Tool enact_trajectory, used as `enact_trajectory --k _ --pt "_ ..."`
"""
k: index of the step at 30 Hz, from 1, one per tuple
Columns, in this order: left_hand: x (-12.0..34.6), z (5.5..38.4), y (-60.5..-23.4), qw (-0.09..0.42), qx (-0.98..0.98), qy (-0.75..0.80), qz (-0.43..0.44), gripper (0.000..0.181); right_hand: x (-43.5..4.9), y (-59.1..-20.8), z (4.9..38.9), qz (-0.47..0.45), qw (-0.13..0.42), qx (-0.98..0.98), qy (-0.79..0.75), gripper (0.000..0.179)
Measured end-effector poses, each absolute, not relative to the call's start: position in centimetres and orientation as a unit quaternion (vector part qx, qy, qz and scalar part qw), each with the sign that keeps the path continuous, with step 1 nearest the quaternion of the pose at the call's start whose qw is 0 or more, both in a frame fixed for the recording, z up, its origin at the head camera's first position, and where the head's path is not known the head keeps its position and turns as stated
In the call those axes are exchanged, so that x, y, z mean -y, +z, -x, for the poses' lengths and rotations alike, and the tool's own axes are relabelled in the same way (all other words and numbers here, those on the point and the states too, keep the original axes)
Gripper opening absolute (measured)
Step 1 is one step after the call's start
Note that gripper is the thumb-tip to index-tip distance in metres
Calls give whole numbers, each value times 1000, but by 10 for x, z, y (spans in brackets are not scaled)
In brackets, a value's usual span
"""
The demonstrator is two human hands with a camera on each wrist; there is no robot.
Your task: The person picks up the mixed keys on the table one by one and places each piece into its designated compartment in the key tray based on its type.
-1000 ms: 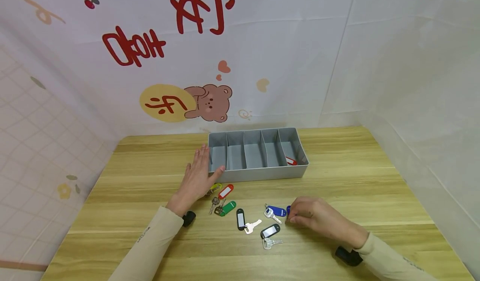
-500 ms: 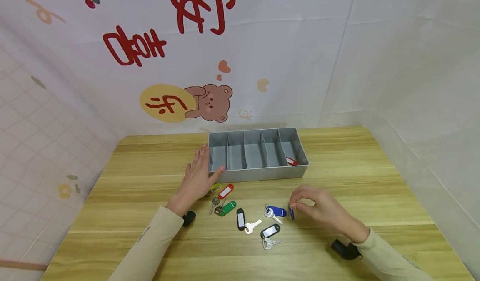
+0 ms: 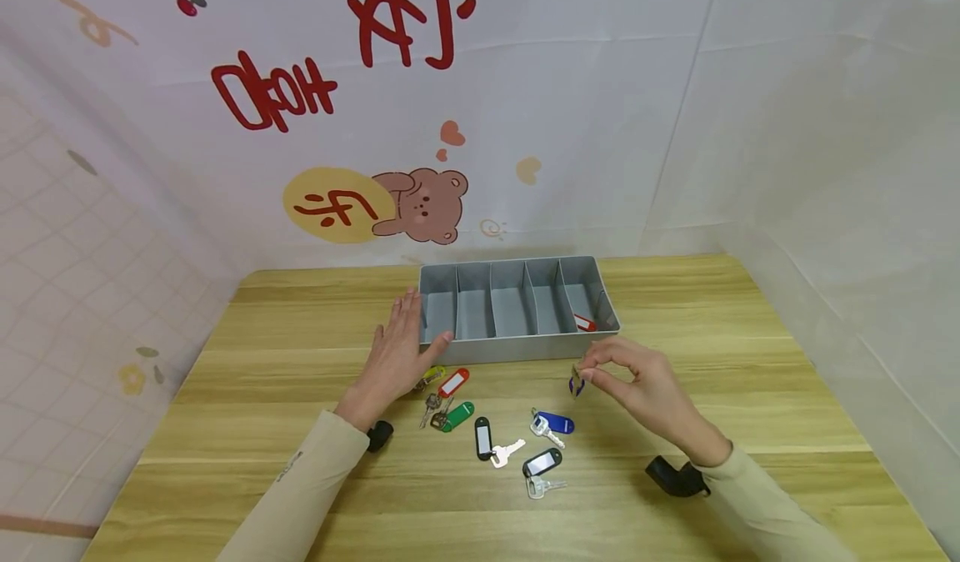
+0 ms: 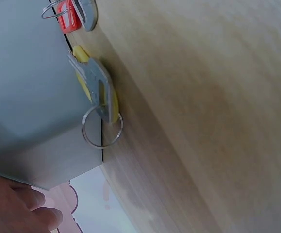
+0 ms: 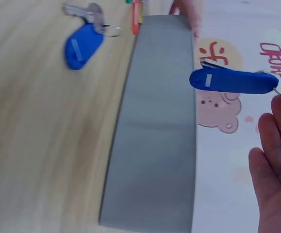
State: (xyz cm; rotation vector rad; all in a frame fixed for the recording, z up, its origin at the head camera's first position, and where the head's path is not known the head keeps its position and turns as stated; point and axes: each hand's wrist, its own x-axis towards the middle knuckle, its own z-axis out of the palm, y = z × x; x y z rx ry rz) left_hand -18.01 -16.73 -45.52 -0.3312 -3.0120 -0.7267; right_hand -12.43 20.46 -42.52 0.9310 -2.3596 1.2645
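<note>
My right hand (image 3: 641,387) pinches a key tag (image 5: 235,81) between thumb and fingertips, apparently by its metal ring. This tag is blue and hangs above the table, just in front of the grey divided tray (image 3: 517,348). Its key is mostly hidden behind it in the right wrist view. Straight-fingered, my left hand (image 3: 392,360) rests against the tray's left end, thumb over the front rim. Near that wrist lies a yellow key tag (image 4: 112,104) with a key. A red tag (image 3: 584,323) sits in the tray's rightmost compartment.
Several tagged keys lie on the wooden table before the tray: a red tag (image 3: 453,383), a green tag (image 3: 458,416), another blue tag (image 3: 556,421), a black tag (image 3: 483,438) and a second black tag (image 3: 542,462). A printed cloth (image 3: 600,128) hangs behind.
My right hand has lifted the blue key tag off the table and moved it up and forward toward the tray. The left hand stays in place against the tray.
</note>
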Motion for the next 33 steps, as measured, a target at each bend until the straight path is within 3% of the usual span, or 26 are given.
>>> enact_trajectory --k 11,18,33 --pt "169 180 -457 18 967 -234 104 97 -192 -411 141 -279 178 802 496 23" --pt "170 179 -458 21 964 -241 110 97 -185 -409 155 -262 191 786 526 5" --pt "167 181 -457 17 965 -237 110 96 -169 -407 182 -199 231 787 537 12"
